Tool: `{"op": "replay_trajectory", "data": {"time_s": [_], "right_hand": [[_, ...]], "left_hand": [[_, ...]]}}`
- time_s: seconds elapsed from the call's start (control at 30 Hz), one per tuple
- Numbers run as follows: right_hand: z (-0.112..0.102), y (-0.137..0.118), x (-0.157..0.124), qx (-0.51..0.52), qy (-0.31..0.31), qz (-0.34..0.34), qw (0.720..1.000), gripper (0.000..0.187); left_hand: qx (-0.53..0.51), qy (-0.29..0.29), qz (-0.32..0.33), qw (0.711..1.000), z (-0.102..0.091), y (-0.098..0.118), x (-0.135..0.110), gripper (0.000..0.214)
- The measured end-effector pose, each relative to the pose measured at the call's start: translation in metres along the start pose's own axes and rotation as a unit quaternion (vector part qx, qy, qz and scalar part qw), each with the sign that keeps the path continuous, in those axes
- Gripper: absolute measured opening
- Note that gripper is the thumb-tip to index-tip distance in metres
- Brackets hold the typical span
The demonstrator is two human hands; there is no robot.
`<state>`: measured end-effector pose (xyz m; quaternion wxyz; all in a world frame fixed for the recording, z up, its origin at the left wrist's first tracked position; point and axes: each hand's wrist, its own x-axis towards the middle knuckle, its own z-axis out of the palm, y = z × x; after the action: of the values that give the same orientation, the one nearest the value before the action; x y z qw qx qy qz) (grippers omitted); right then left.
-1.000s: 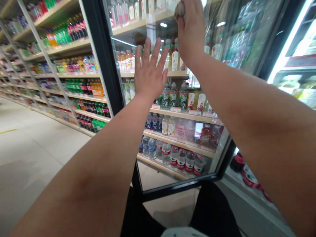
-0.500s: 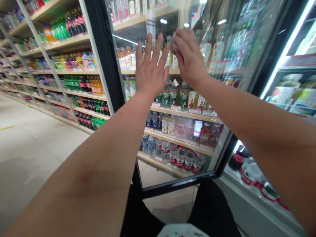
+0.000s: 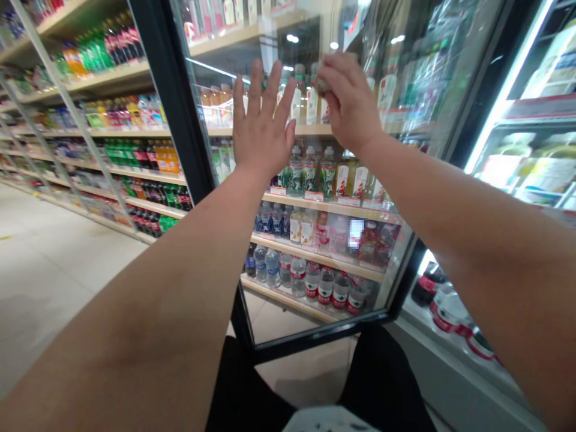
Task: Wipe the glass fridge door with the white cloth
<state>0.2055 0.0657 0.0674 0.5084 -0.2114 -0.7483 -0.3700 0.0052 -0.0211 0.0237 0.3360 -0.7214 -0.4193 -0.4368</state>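
Observation:
My left hand [image 3: 264, 129] lies flat, fingers spread, against the glass door [image 3: 324, 335] of a drinks cooler. To its right, my right hand [image 3: 351, 101] is closed around a small pale wad of cloth [image 3: 322, 79] and presses it to the same glass. Most of the cloth is hidden by my fingers, so its exact kind is hard to tell. The black-framed door stands swung out in front of my knees. Through or reflected in its pane, rows of bottles show behind both hands.
Shelves of soft drinks [image 3: 148, 155] run along the left over a pale tiled floor [image 3: 40, 264]. At the right, the lit cooler [image 3: 517, 162] holds large bottles, with more bottles [image 3: 450, 312] low down. My dark-clad knees [image 3: 382, 372] are beneath the door's lower edge.
The view has shifted slightly, so the shelves and door sit farther left. My left hand stays flat on the glass; my right hand with the cloth has moved slightly away from it.

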Motion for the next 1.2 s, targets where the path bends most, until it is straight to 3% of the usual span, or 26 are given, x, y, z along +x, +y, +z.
{"op": "replay_trajectory", "data": {"time_s": [0.1,0.17,0.27,0.3,0.47,0.53,0.67,0.87,1.03,1.1,1.2], "right_hand": [[0.001,0.003,0.002,-0.024,0.049,0.087,0.995,0.040],[0.002,0.000,-0.005,-0.024,0.030,0.039,0.999,0.041],[0.001,0.001,-0.017,0.002,-0.029,-0.092,0.995,0.040],[0.000,0.005,-0.018,0.006,-0.027,-0.101,0.994,0.041],[0.002,0.025,-0.023,0.000,0.107,0.045,0.993,0.045],[0.005,0.021,-0.032,0.003,0.086,0.007,0.996,0.045],[0.002,0.018,-0.041,0.032,-0.029,-0.132,0.990,0.043],[-0.002,0.030,-0.033,0.009,0.105,0.030,0.994,0.048],[0.011,0.021,-0.043,0.058,-0.016,-0.094,0.994,0.048],[0.012,0.028,-0.038,0.056,0.013,-0.081,0.995,0.048],[0.010,0.032,-0.035,0.039,0.093,0.007,0.995,0.048]], "left_hand": [[-0.010,-0.008,-0.008,1.000,0.001,0.000,0.001,0.076],[-0.009,-0.013,-0.013,1.000,0.000,0.002,0.001,0.078],[-0.010,-0.011,-0.012,1.000,-0.002,0.004,0.000,0.074],[-0.015,-0.014,-0.011,1.000,-0.002,0.004,0.000,0.073],[-0.048,-0.043,-0.027,0.998,-0.003,0.003,0.000,0.080],[-0.051,-0.046,-0.035,0.997,-0.003,0.003,0.001,0.082],[-0.049,-0.054,-0.038,0.997,-0.003,0.003,0.002,0.093],[-0.040,-0.043,-0.037,0.998,-0.001,-0.001,0.004,0.094],[-0.024,-0.042,-0.035,0.998,-0.002,0.001,0.003,0.091],[-0.025,-0.050,-0.041,0.998,-0.003,0.002,0.002,0.093],[-0.041,-0.064,-0.039,0.996,-0.003,0.002,0.001,0.102]]}}
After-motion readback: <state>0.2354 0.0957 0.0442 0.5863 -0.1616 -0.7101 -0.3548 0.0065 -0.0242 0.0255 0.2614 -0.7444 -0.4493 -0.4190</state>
